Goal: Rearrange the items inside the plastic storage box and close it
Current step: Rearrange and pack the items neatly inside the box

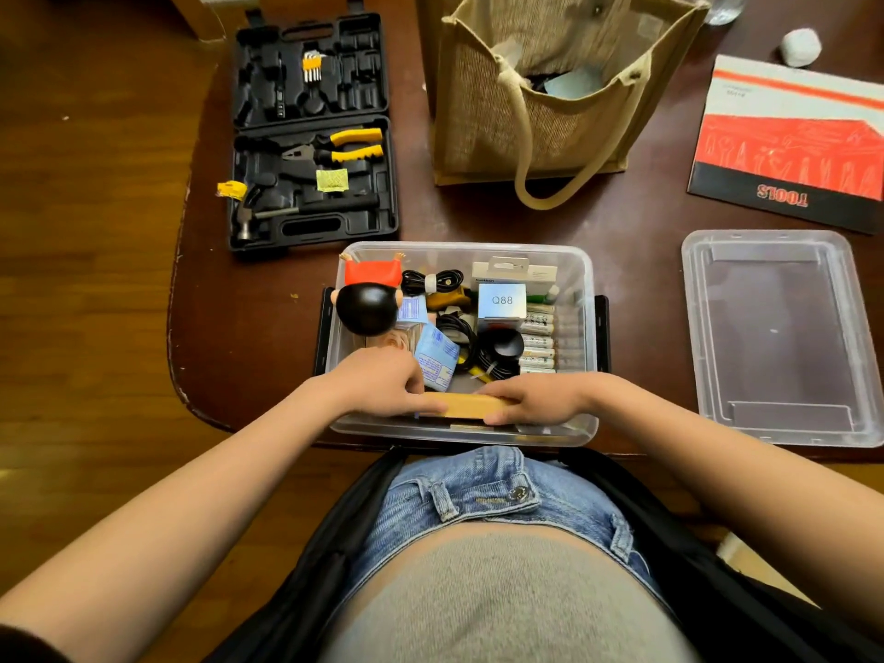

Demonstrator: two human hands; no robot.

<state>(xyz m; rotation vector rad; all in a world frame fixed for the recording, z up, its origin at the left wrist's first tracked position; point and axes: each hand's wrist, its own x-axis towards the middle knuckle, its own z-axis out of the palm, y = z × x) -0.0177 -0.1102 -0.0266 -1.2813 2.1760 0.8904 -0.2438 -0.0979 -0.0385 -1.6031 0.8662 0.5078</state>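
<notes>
The clear plastic storage box (pixel 581 279) sits open at the near edge of the dark wooden table (pixel 636 222), right in front of the person. Both hands are inside its near end, holding a flat tan wooden block (pixel 466 405) by its two ends: the left hand (pixel 382 380) has its fingers curled over the left end, and the right hand (pixel 531 399) has its fingers curled round the right end with the thumb underneath.

Just beyond the left fingers lie pale blue paper packets (pixel 436 351) and, farther on, a doll with a black head and red shirt (pixel 370 299). Beyond the right fingers are a black suction cup (pixel 503 345) among coiled black cables (pixel 430 281), a row of white batteries (pixel 536 339) along the right wall, and a white carton marked Q88 (pixel 502 301).

The box's clear lid (pixel 779 337) lies flat on the table, well apart to the right of the right hand. Far beyond the left hand an open black tool case (pixel 311 131) holds yellow-handled pliers (pixel 344 145) and a hammer (pixel 287 212). Beyond the box stands a jute tote bag (pixel 540 88), and at the far right a red and black booklet marked TOOLS (pixel 789 141)
</notes>
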